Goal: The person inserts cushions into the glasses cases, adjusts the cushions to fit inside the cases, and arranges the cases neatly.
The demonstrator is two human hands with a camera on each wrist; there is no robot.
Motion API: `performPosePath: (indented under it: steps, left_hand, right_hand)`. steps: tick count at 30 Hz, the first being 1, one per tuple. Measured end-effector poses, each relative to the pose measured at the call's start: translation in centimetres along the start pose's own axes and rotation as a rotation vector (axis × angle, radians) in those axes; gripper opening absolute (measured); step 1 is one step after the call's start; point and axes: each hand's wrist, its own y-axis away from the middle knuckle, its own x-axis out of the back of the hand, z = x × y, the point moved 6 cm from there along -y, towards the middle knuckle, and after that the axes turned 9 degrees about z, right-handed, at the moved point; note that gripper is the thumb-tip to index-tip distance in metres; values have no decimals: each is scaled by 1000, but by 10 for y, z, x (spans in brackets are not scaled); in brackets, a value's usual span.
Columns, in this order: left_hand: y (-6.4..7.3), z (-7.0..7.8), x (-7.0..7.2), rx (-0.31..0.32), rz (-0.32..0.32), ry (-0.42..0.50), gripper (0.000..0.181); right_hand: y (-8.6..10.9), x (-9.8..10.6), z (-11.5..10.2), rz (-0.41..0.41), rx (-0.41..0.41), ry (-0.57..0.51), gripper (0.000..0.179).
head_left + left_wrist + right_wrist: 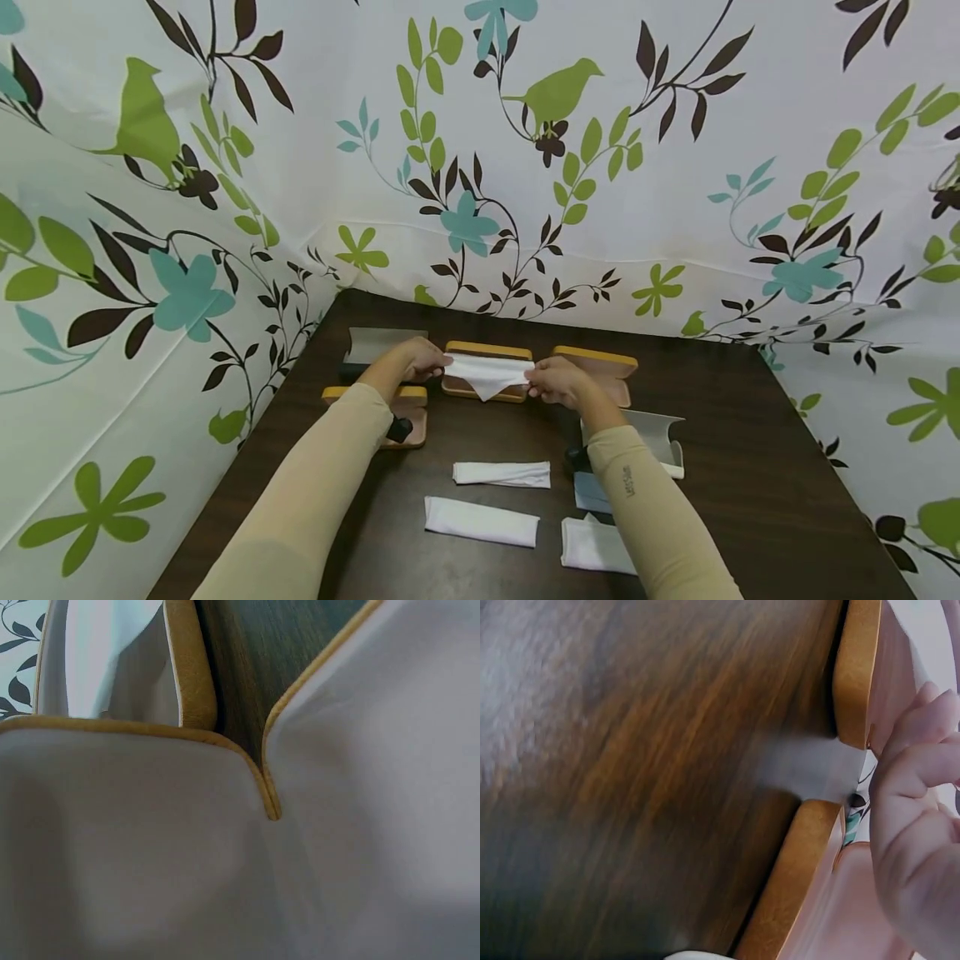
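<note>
A white cloth [487, 372] is stretched between my two hands at the back of the table, one corner hanging down in front. My left hand [417, 358] pinches its left end, and my right hand [558, 381] pinches the right end. Behind and under the cloth stands an open glasses case [487, 346] with a tan outside and pale lining. In the right wrist view, my right hand [919, 817] has curled fingers at the cloth's edge, close over the case. The left wrist view shows the cloth [90, 652] over the case, but not my left hand.
More open tan cases stand to the left [414, 417] and right [596, 362]. Grey open cases lie at the back left [382, 343] and right [652, 433]. Folded white cloths [501, 474] [482, 522] [596, 546] and a blue cloth [591, 492] lie nearer. Patterned curtains [525, 250] border the table.
</note>
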Motion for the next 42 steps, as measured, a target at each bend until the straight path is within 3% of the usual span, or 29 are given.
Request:
performPosePath:
  steps: [4, 10, 17, 20, 25, 32, 38, 42]
  left_hand:
    - [-2, -1, 1, -5, -5, 31, 22]
    - [-5, -8, 3, 39, 2, 97, 24]
    - [-5, -8, 1, -19, 37, 135, 27]
    - [-4, -7, -1, -46, 53, 79, 25]
    - [0, -4, -3, -88, 93, -90, 20]
    - [-6, -3, -7, -144, 161, -207, 19]
    - [-1, 3, -7, -239, 246, -422, 28]
    - [0, 7, -5, -232, 302, -559, 23]
  right_hand:
    - [-2, 0, 0, 25, -13, -89, 11]
    - [-3, -4, 5, 9, -71, -213, 9]
    - [-3, -5, 11, 71, -94, -192, 12]
    - [-3, -5, 13, 81, -91, -133, 12]
    - [-2, -8, 16, 71, -61, -7, 17]
    - [-3, -8, 17, 86, 1, 173, 20]
    - [-1, -9, 14, 153, 36, 234, 26]
    - [1, -10, 7, 237, 117, 296, 24]
